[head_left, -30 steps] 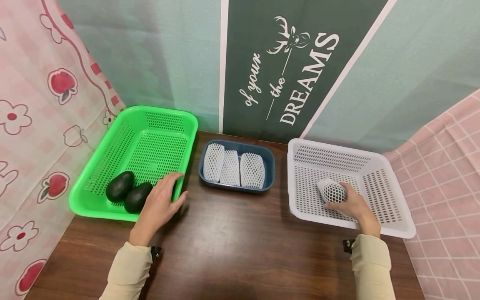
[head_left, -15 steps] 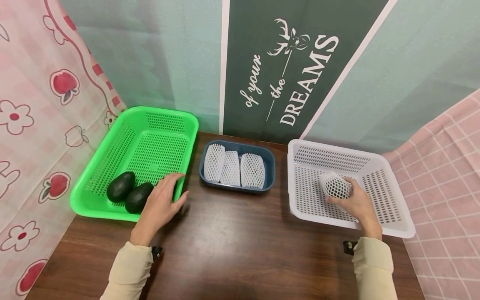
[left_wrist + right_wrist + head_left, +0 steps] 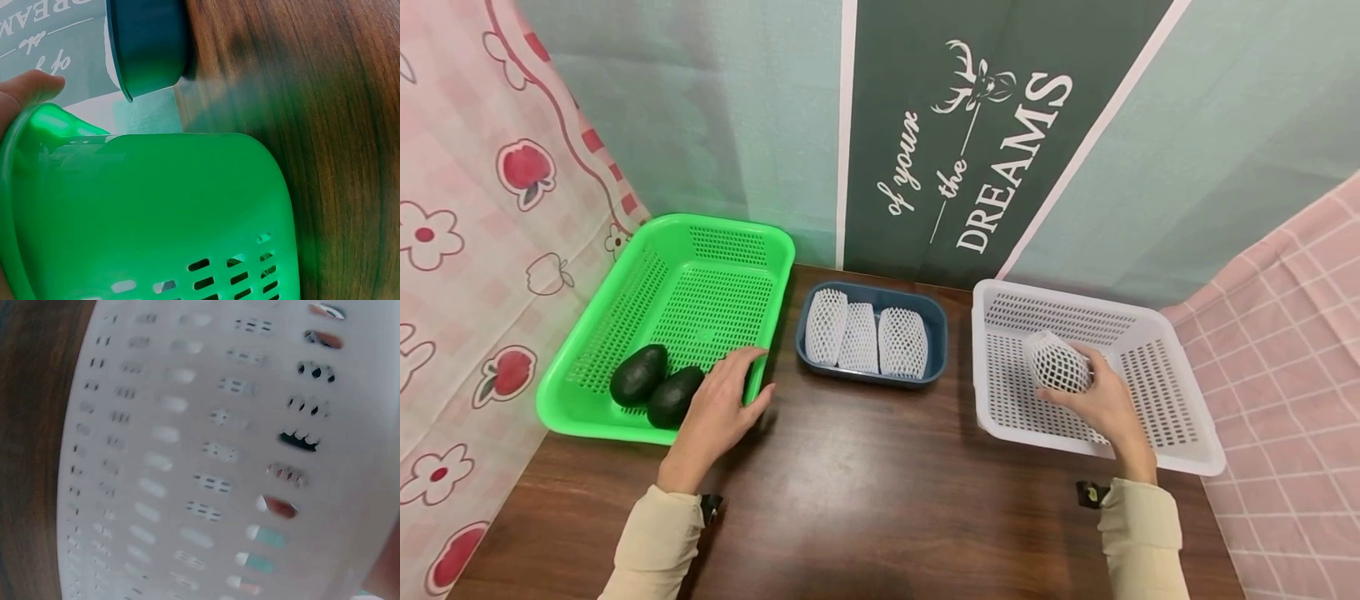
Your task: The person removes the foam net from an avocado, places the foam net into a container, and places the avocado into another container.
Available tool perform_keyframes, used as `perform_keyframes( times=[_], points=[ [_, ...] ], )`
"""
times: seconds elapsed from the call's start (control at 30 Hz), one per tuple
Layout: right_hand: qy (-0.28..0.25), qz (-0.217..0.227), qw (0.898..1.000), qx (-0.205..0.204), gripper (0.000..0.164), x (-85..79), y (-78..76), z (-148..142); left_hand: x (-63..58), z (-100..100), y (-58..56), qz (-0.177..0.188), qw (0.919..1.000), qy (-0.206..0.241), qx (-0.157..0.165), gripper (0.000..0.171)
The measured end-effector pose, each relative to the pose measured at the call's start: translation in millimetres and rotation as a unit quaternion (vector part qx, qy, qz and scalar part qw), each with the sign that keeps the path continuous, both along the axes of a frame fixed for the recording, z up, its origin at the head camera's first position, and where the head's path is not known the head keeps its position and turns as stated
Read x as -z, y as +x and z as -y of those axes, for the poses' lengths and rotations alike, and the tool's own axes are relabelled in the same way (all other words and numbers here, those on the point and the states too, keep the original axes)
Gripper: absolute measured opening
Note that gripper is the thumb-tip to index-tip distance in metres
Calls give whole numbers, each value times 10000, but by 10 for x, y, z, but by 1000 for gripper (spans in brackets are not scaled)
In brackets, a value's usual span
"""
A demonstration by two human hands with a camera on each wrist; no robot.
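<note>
My right hand grips a dark fruit in a white foam net, seemingly an avocado, within the white basket. Whether the fruit touches the basket floor I cannot tell. At the green basket, my left hand lies over the near right corner of the rim, fingers extended and thumb spread. Two bare dark avocados lie in that basket, just left of the hand, which partly covers one. The left wrist view has the green basket's outer wall and a thumb; the white basket's perforated side fills the right wrist view.
Between the baskets stands a dark blue tray with three flat white foam nets. Everything is on a brown wooden table. Printed cloths hang behind and at both sides, close to the baskets' outer edges.
My right hand has lifted the netted fruit a little from its earlier spot, then shifted it slightly left. The left hand stays at the green basket's rim.
</note>
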State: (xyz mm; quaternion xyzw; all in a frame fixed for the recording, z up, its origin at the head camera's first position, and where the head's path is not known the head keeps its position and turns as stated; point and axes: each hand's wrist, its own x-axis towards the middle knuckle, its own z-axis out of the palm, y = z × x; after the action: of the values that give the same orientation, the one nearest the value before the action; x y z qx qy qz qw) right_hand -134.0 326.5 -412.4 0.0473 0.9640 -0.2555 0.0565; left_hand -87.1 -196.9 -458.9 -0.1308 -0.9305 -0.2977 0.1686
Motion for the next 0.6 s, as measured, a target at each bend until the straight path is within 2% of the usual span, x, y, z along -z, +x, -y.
perform_keyframes(
  times=[0.2,0.6],
  points=[
    [12,-176,9998,-76,102,-75,22,109,14,6,-2,-40,10000,-23,13,52],
    [-376,-478,9974,-387,97,-140,71,326,9,8,2,33,10000,-7,-8,52]
  ],
)
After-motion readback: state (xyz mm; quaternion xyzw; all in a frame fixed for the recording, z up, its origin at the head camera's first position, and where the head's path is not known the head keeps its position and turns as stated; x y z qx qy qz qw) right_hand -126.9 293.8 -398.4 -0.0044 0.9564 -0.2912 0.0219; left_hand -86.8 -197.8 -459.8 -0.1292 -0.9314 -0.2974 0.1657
